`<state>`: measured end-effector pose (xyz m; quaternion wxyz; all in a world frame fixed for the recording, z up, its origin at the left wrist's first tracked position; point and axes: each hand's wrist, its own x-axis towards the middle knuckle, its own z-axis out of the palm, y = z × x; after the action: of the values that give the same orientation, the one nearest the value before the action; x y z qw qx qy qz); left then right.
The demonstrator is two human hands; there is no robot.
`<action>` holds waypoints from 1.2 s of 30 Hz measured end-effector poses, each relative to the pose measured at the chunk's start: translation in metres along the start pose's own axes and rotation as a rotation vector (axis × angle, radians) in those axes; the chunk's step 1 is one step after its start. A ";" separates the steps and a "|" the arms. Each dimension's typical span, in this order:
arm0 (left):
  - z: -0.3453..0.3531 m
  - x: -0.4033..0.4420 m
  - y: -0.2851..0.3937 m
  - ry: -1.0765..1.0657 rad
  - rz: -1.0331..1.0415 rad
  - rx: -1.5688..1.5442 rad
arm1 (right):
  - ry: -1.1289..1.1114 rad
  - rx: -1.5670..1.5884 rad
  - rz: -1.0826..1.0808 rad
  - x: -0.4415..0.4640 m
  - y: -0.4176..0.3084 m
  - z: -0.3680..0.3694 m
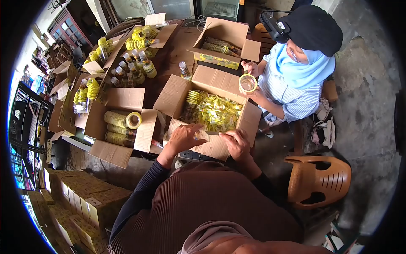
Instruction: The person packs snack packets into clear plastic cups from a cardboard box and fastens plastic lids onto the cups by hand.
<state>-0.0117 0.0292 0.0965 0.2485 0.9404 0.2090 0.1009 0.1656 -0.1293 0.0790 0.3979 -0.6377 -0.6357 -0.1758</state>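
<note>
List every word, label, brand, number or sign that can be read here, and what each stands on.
"Lemon": on the yellow side of the open carton.
Too small or blurred to read: the vehicle's plate, the print on the stacked boxes.

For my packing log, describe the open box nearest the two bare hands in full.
The box is plain brown cardboard, upright, its flaps spread outward. Inside lie many loose, shiny yellow pieces, with yellow rings stacked at the far left corner. The left hand and right hand are at its near side; whether either touches it is unclear. Its base is hidden.
</note>
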 end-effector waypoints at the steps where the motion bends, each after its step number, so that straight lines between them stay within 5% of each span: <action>1: 0.000 0.001 0.002 -0.034 -0.015 -0.008 | -0.023 -0.005 -0.032 -0.002 0.003 -0.001; 18: 0.037 0.023 0.039 -0.256 -0.167 0.157 | -0.189 0.017 -0.076 -0.040 0.046 -0.010; 22: 0.051 0.020 0.050 -0.263 -0.107 0.034 | -0.221 0.023 0.042 -0.043 0.056 -0.002; 24: 0.058 0.020 0.049 -0.261 -0.124 0.024 | -0.179 0.215 0.319 -0.043 0.062 0.004; 27: 0.063 0.019 0.044 0.012 -0.117 -0.371 | -0.120 0.350 0.546 -0.044 0.071 0.006; 30: 0.081 0.012 0.020 0.267 0.060 -0.236 | -0.054 0.404 0.579 -0.046 0.073 0.004; 31: 0.069 0.009 0.024 0.146 0.026 -0.366 | -0.021 0.461 0.584 -0.049 0.074 0.005; 36: 0.081 0.001 0.007 0.235 -0.030 -0.628 | -0.038 0.523 0.603 -0.040 0.045 -0.006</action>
<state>0.0150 -0.0107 0.0314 0.5020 0.7965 0.2088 0.2644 0.2051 -0.1552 0.0408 0.5688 -0.6761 -0.4504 0.1284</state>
